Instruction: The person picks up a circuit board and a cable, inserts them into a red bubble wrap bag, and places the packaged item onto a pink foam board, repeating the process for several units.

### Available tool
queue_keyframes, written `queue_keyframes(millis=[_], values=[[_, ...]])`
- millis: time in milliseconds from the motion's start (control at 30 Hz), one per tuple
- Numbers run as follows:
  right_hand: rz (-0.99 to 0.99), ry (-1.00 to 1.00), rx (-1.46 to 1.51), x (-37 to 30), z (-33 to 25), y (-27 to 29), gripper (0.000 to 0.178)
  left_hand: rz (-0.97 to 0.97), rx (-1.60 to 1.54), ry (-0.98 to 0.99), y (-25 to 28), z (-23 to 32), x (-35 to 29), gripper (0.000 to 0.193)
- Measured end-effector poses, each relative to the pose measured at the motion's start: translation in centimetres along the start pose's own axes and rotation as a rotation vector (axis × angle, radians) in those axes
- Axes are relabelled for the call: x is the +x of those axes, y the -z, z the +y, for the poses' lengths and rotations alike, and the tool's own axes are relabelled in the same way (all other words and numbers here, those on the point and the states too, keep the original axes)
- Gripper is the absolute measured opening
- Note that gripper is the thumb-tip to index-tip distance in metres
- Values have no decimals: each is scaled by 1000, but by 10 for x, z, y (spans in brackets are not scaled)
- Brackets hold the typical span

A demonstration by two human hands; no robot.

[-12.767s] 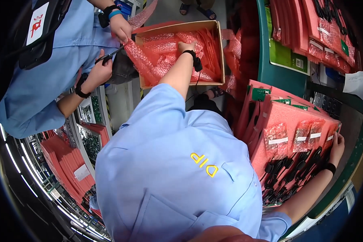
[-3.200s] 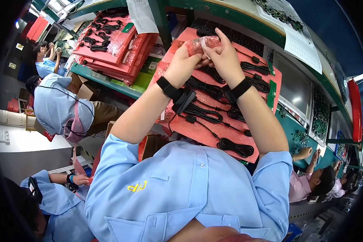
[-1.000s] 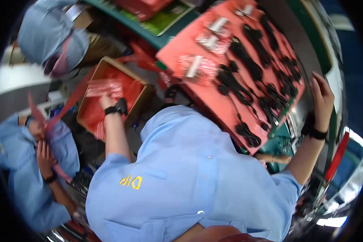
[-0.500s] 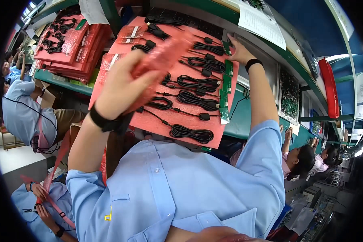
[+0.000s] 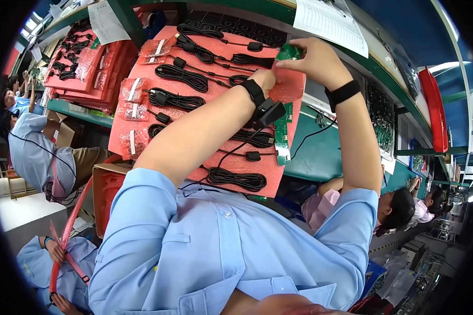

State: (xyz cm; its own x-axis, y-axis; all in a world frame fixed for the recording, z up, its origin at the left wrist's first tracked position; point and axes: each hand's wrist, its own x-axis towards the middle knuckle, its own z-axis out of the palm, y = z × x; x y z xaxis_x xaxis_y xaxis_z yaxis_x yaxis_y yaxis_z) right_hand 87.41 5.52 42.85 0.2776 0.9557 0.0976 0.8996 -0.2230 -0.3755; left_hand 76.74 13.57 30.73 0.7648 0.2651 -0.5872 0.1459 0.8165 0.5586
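My left hand (image 5: 267, 80) wears a black wrist strap with a coiled lead and pinches a pink plastic bag (image 5: 289, 86). My right hand (image 5: 312, 60), with a black wristband, grips a small green circuit board (image 5: 289, 52) at the bag's upper edge. Whether the board is partly inside the bag cannot be told. Both hands meet over the far right corner of a pink foam sheet (image 5: 142, 113). Several coiled black cables (image 5: 181, 76) lie on the sheet.
Small clear bags of parts (image 5: 133, 89) lie along the sheet's left side. A second pink tray of cables (image 5: 73, 63) sits further left. A green shelf (image 5: 320, 152), an open cardboard box (image 5: 106, 184) and seated co-workers in blue shirts (image 5: 34, 152) surround me.
My left hand has carried the pink bag from the middle of the sheet over to my right hand. The right hand now holds a green board against the bag.
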Motion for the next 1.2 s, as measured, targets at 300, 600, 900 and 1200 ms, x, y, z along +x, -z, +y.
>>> queue_keyframes(millis=[300,600,900,1200], values=[[-14,-14,16,-39,24,-28,65,-329,-217,55,28,-2,-11,32],[164,102,-33,-48,25,-28,55,-482,-306,148,16,5,-7,31],[161,515,-172,-77,15,-21,28,-403,-232,144,23,2,2,30],[276,-63,374,-37,69,-63,19,-374,-293,-32,7,0,-16,32]])
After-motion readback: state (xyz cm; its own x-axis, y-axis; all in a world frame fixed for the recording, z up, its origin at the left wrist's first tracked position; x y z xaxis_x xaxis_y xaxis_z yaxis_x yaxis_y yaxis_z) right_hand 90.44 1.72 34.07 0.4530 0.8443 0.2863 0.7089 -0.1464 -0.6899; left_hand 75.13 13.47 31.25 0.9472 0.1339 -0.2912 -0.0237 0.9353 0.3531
